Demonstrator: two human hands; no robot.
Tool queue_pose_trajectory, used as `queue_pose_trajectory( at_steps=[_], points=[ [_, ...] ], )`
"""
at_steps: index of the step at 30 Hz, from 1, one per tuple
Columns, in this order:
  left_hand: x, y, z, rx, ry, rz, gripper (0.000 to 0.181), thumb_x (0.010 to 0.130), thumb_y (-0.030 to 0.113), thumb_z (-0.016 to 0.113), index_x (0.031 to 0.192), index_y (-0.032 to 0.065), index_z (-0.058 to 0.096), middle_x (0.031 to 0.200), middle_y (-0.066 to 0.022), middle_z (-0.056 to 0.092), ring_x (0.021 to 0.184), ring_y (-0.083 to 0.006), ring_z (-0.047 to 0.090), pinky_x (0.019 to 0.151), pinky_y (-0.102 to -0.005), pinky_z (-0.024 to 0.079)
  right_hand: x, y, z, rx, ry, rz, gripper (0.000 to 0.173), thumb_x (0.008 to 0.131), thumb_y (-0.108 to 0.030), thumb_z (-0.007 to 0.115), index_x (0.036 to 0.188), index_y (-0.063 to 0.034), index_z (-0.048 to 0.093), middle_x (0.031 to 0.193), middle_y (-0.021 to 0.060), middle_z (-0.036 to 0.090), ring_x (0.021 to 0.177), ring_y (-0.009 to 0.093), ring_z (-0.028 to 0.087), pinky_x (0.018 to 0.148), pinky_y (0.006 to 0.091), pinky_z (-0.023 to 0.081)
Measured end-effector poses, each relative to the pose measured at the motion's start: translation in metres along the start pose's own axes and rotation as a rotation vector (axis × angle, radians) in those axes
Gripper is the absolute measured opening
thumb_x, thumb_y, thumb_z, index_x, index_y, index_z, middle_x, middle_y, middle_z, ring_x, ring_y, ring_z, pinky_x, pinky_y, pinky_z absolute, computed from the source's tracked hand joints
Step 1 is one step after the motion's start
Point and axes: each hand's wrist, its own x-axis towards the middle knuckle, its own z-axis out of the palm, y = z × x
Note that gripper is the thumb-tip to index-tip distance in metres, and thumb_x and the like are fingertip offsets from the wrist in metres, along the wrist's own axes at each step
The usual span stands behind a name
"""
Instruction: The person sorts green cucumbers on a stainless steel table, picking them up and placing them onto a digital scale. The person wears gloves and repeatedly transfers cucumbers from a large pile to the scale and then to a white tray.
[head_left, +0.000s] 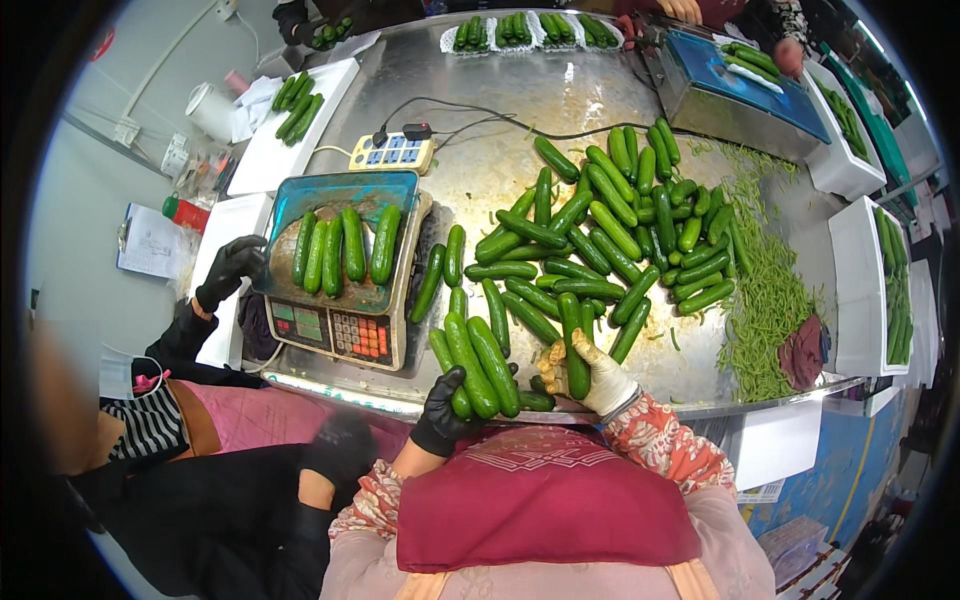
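My left hand (442, 416), in a black glove, grips a bunch of cucumbers (470, 364) lying side by side over the table's near edge. In my right hand (611, 379), which wears a white glove with yellowed fingers, is a single cucumber (574, 349) held roughly upright between thumb and fingers. Just beyond both hands spreads a loose pile of cucumbers (615, 255) on the metal table (480, 82). One cucumber (536, 401) lies low between my hands, partly hidden.
A digital scale (337, 330) bearing several cucumbers stands left, a co-worker's black-gloved hand (232, 271) at its edge. Beyond it is a power strip (391, 152) with cables. Thin green scraps (765, 300) and a dark red cloth (801, 352) lie right, near a foam box (862, 292).
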Motion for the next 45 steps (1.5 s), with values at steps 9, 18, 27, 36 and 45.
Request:
queue_pose_trajectory(
  at_steps=[9,18,27,36,45],
  points=[
    [-0.004,0.000,-0.015,-0.022,-0.012,-0.062,0.067,0.090,0.018,0.055,0.146,0.0039,0.020,0.142,-0.0264,0.034,0.131,-0.0394,0.038,0.109,-0.0558,0.031,0.004,-0.001,-0.003,-0.503,0.201,-0.015,0.026,0.092,-0.022,0.062,0.105,0.0004,0.058,0.097,0.0122,0.064,0.083,0.016,0.062,0.073,0.0288,0.050],
    [-0.018,-0.003,-0.020,0.061,0.096,0.072,0.070,0.087,0.022,0.059,0.145,0.0055,0.023,0.142,-0.0193,0.038,0.132,-0.0370,0.037,0.111,-0.0540,0.029,0.017,-0.060,0.026,-1.728,0.497,-0.758,0.026,0.082,-0.012,0.064,0.106,-0.0045,0.063,0.098,0.0144,0.065,0.091,0.030,0.062,0.081,0.0400,0.049],
    [-0.033,-0.002,-0.024,0.048,0.082,0.083,0.070,0.087,0.021,0.059,0.145,0.0037,0.023,0.142,-0.0194,0.037,0.132,-0.0369,0.037,0.111,-0.0538,0.028,0.172,-0.103,0.052,-2.511,0.457,-0.191,0.040,0.079,-0.014,0.064,0.117,-0.0058,0.055,0.099,0.0159,0.064,0.097,0.032,0.060,0.085,0.0407,0.047],
    [-0.035,0.029,0.000,0.233,0.078,0.266,0.058,0.091,0.011,0.051,0.143,0.0026,0.027,0.135,-0.0178,0.046,0.125,-0.0333,0.046,0.106,-0.0471,0.038,0.110,-0.047,0.087,-0.461,-0.164,0.145,0.050,0.088,-0.013,0.062,0.132,0.0035,0.045,0.115,0.0125,0.063,0.101,0.020,0.063,0.087,0.0313,0.053],
    [-0.023,0.132,0.030,1.206,0.223,0.522,0.044,0.090,0.009,0.059,0.130,0.0003,0.045,0.120,-0.0081,0.058,0.109,-0.0167,0.058,0.095,-0.0296,0.047,0.144,0.031,0.121,-0.556,-0.038,-0.105,0.039,0.087,0.003,0.056,0.126,0.0043,0.050,0.113,0.0080,0.062,0.099,0.015,0.058,0.091,0.0277,0.045]
  ],
)
